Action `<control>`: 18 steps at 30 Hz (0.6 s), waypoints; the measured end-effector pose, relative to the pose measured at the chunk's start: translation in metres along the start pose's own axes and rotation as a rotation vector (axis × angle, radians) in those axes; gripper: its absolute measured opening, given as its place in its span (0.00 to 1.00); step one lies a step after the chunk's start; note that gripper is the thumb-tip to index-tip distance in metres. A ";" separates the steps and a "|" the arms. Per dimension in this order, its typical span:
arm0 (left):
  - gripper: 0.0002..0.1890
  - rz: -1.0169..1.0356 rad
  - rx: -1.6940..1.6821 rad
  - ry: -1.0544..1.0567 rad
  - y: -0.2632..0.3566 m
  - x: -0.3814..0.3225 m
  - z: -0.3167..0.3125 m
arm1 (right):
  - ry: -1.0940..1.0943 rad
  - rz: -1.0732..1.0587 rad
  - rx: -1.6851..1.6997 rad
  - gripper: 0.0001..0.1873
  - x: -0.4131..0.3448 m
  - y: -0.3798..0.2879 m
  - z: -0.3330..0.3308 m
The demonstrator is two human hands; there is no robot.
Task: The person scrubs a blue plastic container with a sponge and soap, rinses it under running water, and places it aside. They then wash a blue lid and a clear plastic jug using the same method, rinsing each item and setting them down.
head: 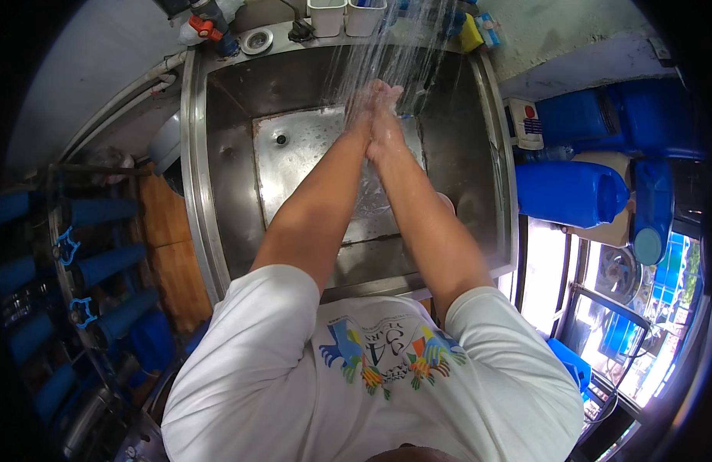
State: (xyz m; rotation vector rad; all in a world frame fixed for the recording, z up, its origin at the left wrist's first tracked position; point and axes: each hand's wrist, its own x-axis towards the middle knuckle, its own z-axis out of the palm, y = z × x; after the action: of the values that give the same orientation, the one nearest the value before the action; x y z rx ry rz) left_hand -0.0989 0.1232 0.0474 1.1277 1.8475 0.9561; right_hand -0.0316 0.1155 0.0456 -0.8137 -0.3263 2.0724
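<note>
Over a deep stainless steel sink (235,156), my left hand (360,110) and my right hand (388,118) are pressed together under a spray of falling water (390,58). Which hand lies over the other is hard to tell through the water. The fingers look bent around each other, and no object shows between them. Both forearms reach across the sink from the near edge. A drain hole (281,140) shows in the sink's floor, left of the hands. A pinkish round thing (446,203) is partly hidden behind my right forearm.
On the sink's back ledge stand white plastic containers (327,18), a metal strainer (256,41) and a yellow sponge (470,33). A red-handled valve (205,28) is at the back left. Blue plastic jugs (569,193) stand at the right, a rack (58,231) at the left.
</note>
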 end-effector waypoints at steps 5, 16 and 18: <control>0.24 0.152 -0.244 0.216 -0.025 -0.044 -0.012 | -0.023 0.249 -0.317 0.13 0.059 0.008 0.008; 0.59 0.401 0.497 0.039 -0.051 -0.145 0.020 | -1.054 -0.405 -2.550 0.17 0.012 -0.025 0.037; 0.49 0.352 0.449 -0.081 -0.049 -0.115 0.022 | -0.898 -0.274 -2.335 0.17 0.007 -0.036 0.030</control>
State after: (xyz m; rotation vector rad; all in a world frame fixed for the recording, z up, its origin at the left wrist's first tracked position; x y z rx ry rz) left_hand -0.0591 0.0057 0.0202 1.7819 1.8837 0.6785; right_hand -0.0317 0.1448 0.0834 -0.6281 -3.2361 0.6993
